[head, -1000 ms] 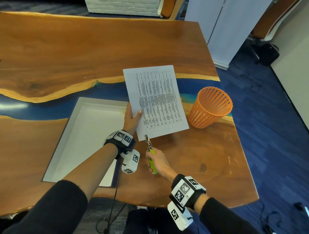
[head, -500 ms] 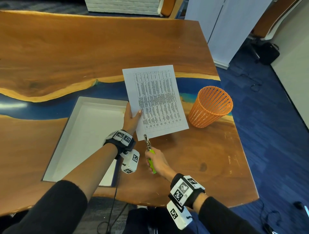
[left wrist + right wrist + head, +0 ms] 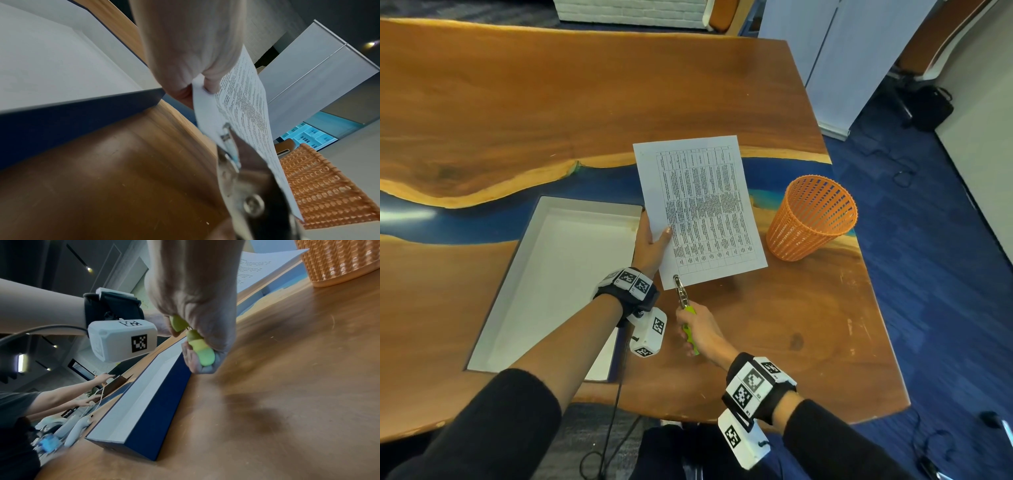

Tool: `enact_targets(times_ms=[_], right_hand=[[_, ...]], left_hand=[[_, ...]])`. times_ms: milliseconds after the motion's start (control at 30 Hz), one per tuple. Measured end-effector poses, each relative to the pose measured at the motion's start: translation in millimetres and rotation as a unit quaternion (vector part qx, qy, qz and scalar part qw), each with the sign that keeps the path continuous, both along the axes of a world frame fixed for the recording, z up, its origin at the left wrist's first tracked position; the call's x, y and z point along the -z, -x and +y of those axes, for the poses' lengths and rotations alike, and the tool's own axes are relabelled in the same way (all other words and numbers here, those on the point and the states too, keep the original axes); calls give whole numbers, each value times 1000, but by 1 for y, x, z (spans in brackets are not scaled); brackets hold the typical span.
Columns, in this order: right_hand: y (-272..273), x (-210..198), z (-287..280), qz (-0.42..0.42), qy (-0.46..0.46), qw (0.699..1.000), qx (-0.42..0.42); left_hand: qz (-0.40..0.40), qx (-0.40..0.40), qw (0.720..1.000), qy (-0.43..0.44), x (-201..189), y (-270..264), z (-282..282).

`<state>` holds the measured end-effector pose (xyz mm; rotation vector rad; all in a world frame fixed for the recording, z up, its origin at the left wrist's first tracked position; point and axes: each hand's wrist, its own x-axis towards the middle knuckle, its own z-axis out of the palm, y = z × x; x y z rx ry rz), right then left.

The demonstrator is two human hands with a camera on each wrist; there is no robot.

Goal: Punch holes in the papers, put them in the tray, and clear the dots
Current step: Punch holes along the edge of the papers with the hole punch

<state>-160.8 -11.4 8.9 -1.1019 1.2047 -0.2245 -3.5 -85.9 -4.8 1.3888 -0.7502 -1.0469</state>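
Note:
My left hand (image 3: 652,241) pinches the left edge of a printed paper sheet (image 3: 702,209) and holds it above the table; the thumb lies on top of the paper (image 3: 236,100). My right hand (image 3: 700,330) grips the green handles of a metal hole punch (image 3: 683,294), squeezed close together in the right wrist view (image 3: 197,344). The punch's head sits on the sheet's near left corner (image 3: 226,138). An open white tray (image 3: 524,274) with dark blue walls lies to the left of both hands.
An orange mesh waste basket (image 3: 811,219) stands on the wooden table (image 3: 791,325) to the right of the paper. The table's near edge lies just behind my wrists. Another person's arms (image 3: 68,395) work at a far desk.
The punch head has crept slightly forward onto the paper's near left corner. Paper and left hand have stayed almost still.

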Motion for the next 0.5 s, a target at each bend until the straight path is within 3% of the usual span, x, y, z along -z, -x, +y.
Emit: enact_targets(times_ms=[500], right_hand=[[1, 3, -4, 15, -5, 1000, -5]], left_hand=[[13, 12, 1000, 18, 4, 1, -4]])
